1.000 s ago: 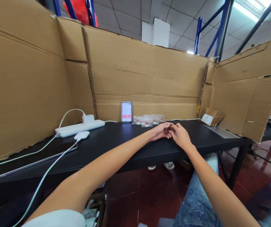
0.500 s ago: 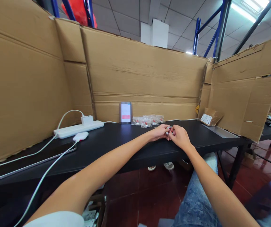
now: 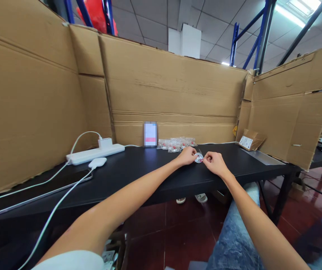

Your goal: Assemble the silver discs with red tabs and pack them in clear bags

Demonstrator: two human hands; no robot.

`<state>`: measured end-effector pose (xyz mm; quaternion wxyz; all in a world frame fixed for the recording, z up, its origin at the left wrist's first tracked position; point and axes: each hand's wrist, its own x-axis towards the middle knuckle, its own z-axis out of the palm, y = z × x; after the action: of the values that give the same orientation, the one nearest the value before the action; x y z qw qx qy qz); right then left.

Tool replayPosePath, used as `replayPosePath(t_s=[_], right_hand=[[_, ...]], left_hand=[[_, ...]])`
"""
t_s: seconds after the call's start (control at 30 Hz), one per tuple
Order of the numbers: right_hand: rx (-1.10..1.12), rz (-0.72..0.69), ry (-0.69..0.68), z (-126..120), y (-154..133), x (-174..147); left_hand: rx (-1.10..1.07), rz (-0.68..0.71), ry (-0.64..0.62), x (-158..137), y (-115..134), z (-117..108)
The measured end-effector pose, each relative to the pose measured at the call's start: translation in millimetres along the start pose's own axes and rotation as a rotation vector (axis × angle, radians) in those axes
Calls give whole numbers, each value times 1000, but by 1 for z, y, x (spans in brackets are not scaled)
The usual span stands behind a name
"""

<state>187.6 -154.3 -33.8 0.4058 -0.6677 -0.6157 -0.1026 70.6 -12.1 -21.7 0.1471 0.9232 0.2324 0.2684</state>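
My left hand (image 3: 188,156) grips the edge of a small round, clear-and-silvery disc (image 3: 198,158) just above the black table. To the right of the disc my right hand (image 3: 214,162) is closed in a pinch. A tiny reddish bit shows between its fingertips and the disc's right edge; whether it is part of the disc I cannot tell. Behind the hands lies a pile of clear plastic packets (image 3: 174,144) with small red parts inside.
A phone-like screen (image 3: 150,134) leans on the cardboard wall (image 3: 174,90). At left are a white power strip (image 3: 93,154), a white charger puck (image 3: 97,162) with its cable, and a dark tablet (image 3: 42,191). A torn cardboard package (image 3: 252,140) sits at right.
My hands were together around the small disc; they have now moved apart. The disc has come into view between them, staying with my left hand.
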Motion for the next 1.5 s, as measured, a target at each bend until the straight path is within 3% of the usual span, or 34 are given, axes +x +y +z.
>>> replayPosePath(t_s=[0.3, 0.47, 0.53, 0.7, 0.8, 1.03, 1.17, 1.5], right_hand=[[-225, 43, -101, -4, -6, -4], [-412, 220, 144, -5, -6, -2], [-505, 307, 182, -5, -4, -2], [-446, 370, 28, -5, 2, -1], [-395, 334, -21, -7, 2, -1], [-565, 133, -91, -4, -5, -2], [-574, 42, -46, -1, -3, -3], [-260, -117, 131, 2, 7, -2]], left_hand=[[175, -11, -20, -5, 1, 1], [208, -4, 16, -9, 6, -2], [207, 9, 27, -10, 9, -3], [204, 58, 46, -14, 18, -5], [203, 122, 46, -15, 23, -5], [245, 258, 21, -14, 24, -1], [217, 333, 19, -13, 24, 2], [-258, 203, -87, -5, 20, 2]])
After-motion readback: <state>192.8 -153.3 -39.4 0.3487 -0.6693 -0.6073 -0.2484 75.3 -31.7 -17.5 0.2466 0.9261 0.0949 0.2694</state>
